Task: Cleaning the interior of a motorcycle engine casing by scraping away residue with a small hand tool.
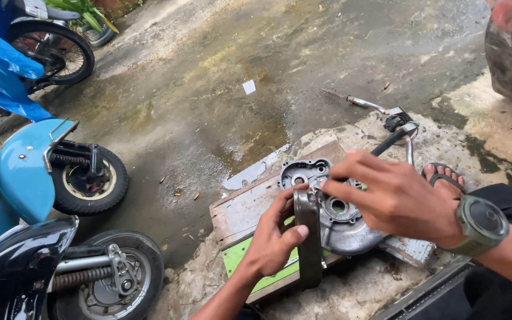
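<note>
Your left hand (274,237) pinches a flat, dull metal bar (309,237); your right hand (395,198) grips what looks like a black-handled tool over the ribbed aluminium casing (342,228).

A light blue scooter (22,172) and a black scooter's front wheel (111,278) stand on wet concrete (220,77).

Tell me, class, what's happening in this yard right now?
A person crouches over a metal engine cover lying on a wooden board. The left hand grips a flat dark metal piece standing against the cover; the right hand holds a black-handled tool over it. Scooters stand parked to the left.
</note>
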